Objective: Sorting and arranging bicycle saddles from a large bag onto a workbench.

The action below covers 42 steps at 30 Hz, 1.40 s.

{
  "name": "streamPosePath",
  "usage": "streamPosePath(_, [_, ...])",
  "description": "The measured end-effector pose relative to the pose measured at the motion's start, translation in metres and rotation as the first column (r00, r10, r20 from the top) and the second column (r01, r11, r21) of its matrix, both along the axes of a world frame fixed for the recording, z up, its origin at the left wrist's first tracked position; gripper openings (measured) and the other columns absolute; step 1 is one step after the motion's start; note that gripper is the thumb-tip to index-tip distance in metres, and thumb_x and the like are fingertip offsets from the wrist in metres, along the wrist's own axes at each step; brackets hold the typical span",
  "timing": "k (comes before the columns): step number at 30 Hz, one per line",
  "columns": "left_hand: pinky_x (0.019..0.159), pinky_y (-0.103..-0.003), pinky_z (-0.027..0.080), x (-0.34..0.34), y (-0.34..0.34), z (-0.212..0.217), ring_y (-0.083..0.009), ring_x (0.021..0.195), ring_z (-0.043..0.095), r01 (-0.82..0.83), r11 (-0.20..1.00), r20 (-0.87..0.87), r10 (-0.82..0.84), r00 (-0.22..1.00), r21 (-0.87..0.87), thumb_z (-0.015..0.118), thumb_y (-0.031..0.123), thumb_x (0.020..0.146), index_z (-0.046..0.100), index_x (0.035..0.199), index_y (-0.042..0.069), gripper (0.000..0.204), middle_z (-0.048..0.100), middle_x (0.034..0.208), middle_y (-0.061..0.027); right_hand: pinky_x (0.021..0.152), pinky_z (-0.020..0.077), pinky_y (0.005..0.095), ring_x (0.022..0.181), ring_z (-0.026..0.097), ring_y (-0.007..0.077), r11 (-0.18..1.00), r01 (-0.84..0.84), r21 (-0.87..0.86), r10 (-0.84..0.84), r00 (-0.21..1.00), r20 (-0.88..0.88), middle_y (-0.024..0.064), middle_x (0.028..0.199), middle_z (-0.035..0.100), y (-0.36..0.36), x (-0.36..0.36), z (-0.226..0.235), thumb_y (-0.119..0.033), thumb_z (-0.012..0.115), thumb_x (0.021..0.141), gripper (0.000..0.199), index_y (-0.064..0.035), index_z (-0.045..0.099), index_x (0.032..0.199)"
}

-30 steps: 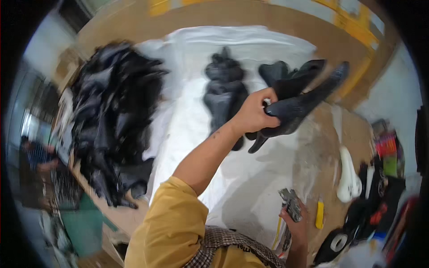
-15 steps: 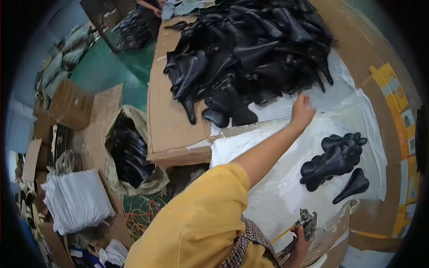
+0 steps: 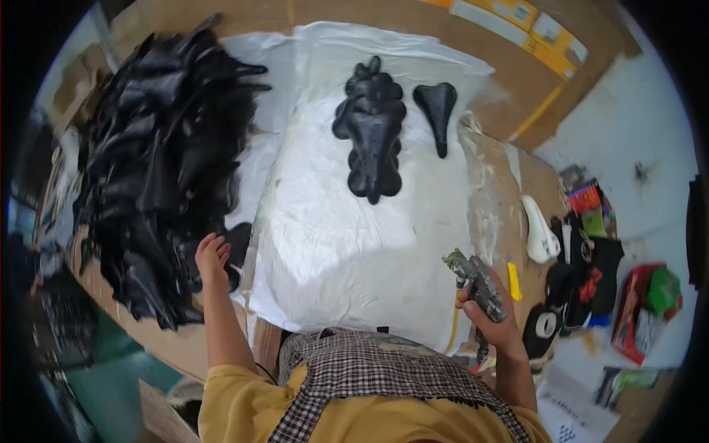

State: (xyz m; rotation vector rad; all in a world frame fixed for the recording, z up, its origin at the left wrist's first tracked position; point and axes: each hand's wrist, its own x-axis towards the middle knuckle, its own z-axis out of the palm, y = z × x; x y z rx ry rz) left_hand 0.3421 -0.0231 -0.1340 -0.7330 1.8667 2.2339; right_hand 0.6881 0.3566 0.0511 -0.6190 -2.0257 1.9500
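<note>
Left grip (image 3: 213,260) was loosely spread and looked empty, with the pile of black saddle-shaped pieces (image 3: 148,162) to its left and beyond; contact couldn't be told. Right grip (image 3: 500,325) was wrapped around a grey spray gun (image 3: 484,289), with a neat stack (image 3: 374,129) and a lone piece (image 3: 437,109) well beyond it. Step seemed to be reaching for a piece; next move called for pinching just one at the left grip.

Gap between saddle pile (image 3: 159,140) and stack (image 3: 374,133)
</note>
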Motion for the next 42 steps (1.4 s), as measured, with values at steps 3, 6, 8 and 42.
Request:
streamPosePath(3, [0.063,-0.027,0.048,-0.026,0.030,-0.011,-0.0206,0.074,0.061,0.107,0.992,-0.007,-0.107,0.994,0.064,0.055,0.012,0.082,0.054,0.110,0.006,0.029,0.062,0.094,-0.0095,0.068,0.0475,0.0246,0.076,0.054,0.0084,0.996,0.057,0.074,-0.072,0.970,0.231,0.0022,0.086,0.056,-0.005,0.015,-0.011,-0.007,0.065,0.080,0.055,0.0007,0.040,0.128])
streamPosePath(6, [0.060,-0.026,0.047,-0.061,0.077,-0.019,-0.0213,0.073,0.062,0.266,0.964,0.045,-0.267,0.963,0.021,0.057,0.011,0.079,0.054,0.109,0.006,0.030,0.063,0.093,-0.0094,0.066,0.0477,0.0247,0.075,0.054,0.0090,0.990,0.127,0.061,-0.134,0.982,0.133,0.0030,0.084,0.056,-0.019,-0.008,0.000,-0.008,0.065,0.080,0.054,0.0006,0.041,0.127])
streamPosePath(8, [0.058,-0.026,0.047,-0.076,0.115,-0.027,-0.0217,0.070,0.063,0.410,0.911,0.021,-0.412,0.911,0.046,0.058,0.010,0.078,0.053,0.108,0.006,0.031,0.063,0.091,-0.0091,0.066,0.0472,0.0241,0.075,0.054,0.0088,0.972,0.233,0.038,-0.235,0.970,0.060,0.0040,0.083,0.057,-0.034,-0.027,0.021,-0.007,0.064,0.080,0.052,0.0009,0.042,0.126])
streamPosePath(42, [0.085,-0.036,0.045,-0.140,0.299,0.001,-0.0224,0.090,0.058,0.665,0.413,-0.421,-0.539,0.729,0.622,0.054,-0.002,0.067,0.055,0.098,0.002,0.031,0.062,0.097,-0.0093,0.072,0.0461,0.0252,0.079,0.055,0.0090,0.915,0.352,0.195,-0.389,0.900,0.199,0.0024,0.086,0.058,0.048,-0.027,-0.029,-0.007,0.067,0.076,0.052,0.0008,0.046,0.123])
